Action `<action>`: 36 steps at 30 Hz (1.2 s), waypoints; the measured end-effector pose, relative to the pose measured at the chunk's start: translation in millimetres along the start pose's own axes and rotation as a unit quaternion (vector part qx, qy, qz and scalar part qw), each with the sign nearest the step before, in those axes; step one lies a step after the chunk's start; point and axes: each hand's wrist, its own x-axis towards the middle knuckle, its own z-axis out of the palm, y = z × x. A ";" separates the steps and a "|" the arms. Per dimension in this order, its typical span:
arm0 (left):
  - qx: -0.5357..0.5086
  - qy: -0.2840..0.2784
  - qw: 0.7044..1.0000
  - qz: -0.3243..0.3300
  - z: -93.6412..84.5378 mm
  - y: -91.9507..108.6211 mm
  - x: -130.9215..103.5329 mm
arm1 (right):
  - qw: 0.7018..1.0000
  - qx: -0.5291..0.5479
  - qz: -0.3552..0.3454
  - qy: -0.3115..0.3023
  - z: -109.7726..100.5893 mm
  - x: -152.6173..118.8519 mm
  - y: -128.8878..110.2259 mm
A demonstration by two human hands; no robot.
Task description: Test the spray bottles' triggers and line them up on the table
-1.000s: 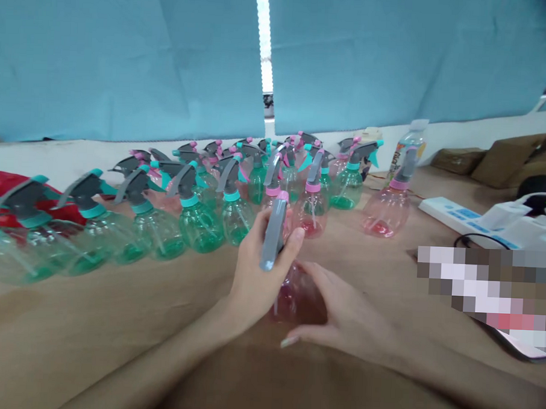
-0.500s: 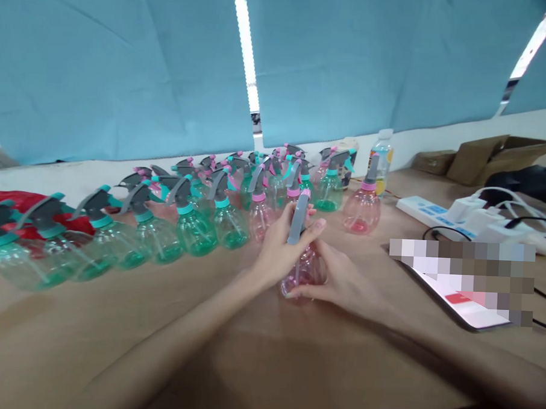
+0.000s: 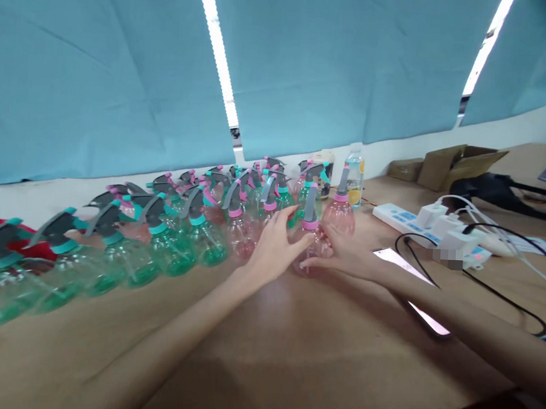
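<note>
A clear pink spray bottle [image 3: 315,245] with a grey trigger and pink collar stands upright on the brown table [image 3: 267,343]. My right hand [image 3: 347,253] is curled round its right side, the thumb low on the front. At its left is my left hand [image 3: 275,244], thumb and fingers spread apart beside the neck, nothing gripped between them. Another pink bottle [image 3: 340,216] stands just behind to the right. Left of my hands, a pink bottle [image 3: 242,233] and a row of green bottles [image 3: 171,251] stand close together.
A power strip [image 3: 401,219] with white plugs and cables lies at the right, near a phone [image 3: 431,320] partly under my right forearm. Behind are a drink bottle [image 3: 354,178] and an open cardboard box [image 3: 442,166]. Red cloth [image 3: 36,248] lies far left.
The pink bottle now stands farther back, near the other pink one. My left hand has come off its trigger and opened; my right hand still holds the body. The view has shifted right.
</note>
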 end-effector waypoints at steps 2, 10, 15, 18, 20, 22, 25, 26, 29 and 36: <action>0.008 -0.005 1.000 -0.010 -3.0 -6.4 -10.9 | 1.000 -0.017 0.015 0.011 -1.2 8.5 1.8; 0.030 -0.069 0.995 -0.061 -8.9 -28.4 -50.9 | 0.992 -0.094 0.074 0.037 2.2 39.5 3.9; 0.037 -0.091 0.993 -0.073 -8.9 -33.0 -58.2 | 0.984 -0.141 0.101 0.049 0.2 47.1 3.3; 0.036 -0.098 0.992 -0.073 -5.4 -36.3 -58.5 | 0.978 -0.169 0.107 0.057 -0.4 49.1 3.2; 0.035 -0.102 0.992 -0.072 -2.4 -38.6 -57.5 | 0.975 -0.185 0.110 0.061 0.6 50.7 3.2; 0.033 -0.107 0.991 -0.071 0.5 -40.4 -56.0 | 0.971 -0.199 0.115 0.064 2.4 52.7 2.9; 0.030 -0.115 0.990 -0.070 4.0 -41.9 -53.9 | 0.966 -0.216 0.123 0.070 5.5 56.4 2.3; 0.030 -0.117 0.990 -0.070 4.8 -42.3 -53.4 | 0.965 -0.220 0.126 0.071 6.4 57.8 2.1; 0.031 -0.117 0.990 -0.069 6.8 -43.8 -52.4 | 0.962 -0.226 0.133 0.070 8.2 60.9 0.5; 0.020 -0.107 0.992 -0.068 6.4 -47.2 -46.2 | 0.971 -0.201 0.110 0.075 -7.9 43.6 -4.1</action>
